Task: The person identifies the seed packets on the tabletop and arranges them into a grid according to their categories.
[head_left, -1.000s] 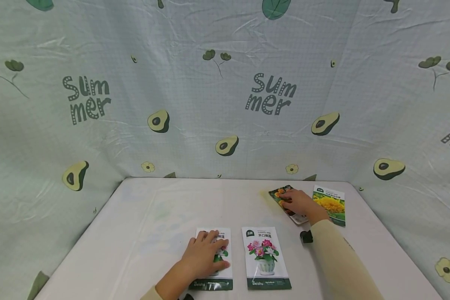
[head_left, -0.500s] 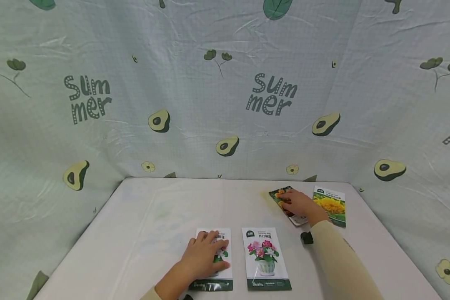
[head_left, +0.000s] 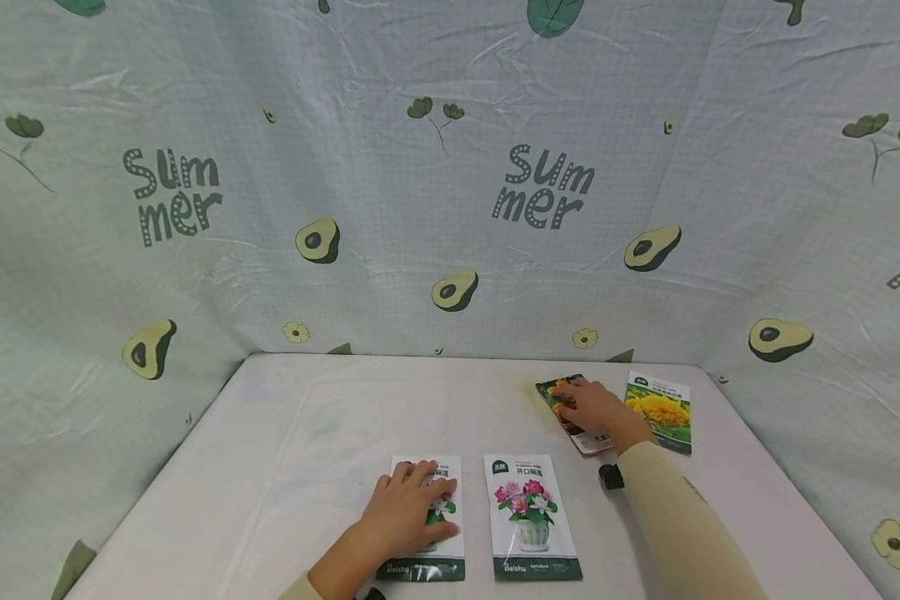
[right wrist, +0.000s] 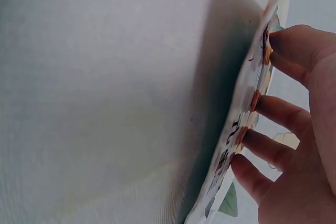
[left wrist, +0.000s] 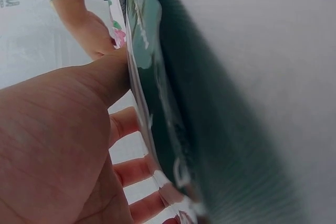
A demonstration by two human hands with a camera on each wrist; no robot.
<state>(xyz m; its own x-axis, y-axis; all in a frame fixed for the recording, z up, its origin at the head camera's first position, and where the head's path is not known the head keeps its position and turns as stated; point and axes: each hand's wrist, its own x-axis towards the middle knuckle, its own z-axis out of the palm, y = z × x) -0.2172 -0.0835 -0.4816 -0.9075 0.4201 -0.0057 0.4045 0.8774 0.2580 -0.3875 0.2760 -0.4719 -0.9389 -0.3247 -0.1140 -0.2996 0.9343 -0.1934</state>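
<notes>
My left hand [head_left: 401,517] rests on a white seed packet [head_left: 423,571] at the near middle of the table, fingers spread over its flower picture. In the left wrist view, this packet [left wrist: 149,77] is seen edge-on, with the thumb and fingertips against its face. Farther back on the right, my right hand [head_left: 598,410] touches a dark seed packet with orange flowers [head_left: 549,392]. The right wrist view shows several fingertips on the face of that packet [right wrist: 239,108], which lies flat on the table.
A white seed packet with a pink potted flower [head_left: 532,517] lies right of my left hand. Another packet with a yellow flower [head_left: 658,410] lies at the back right, beside my right wrist. The white table [head_left: 330,417] meets a printed curtain [head_left: 390,192] behind.
My right hand and the orange-flower packet under it have shifted slightly left and toward me. My left hand and the other packets stay in place.
</notes>
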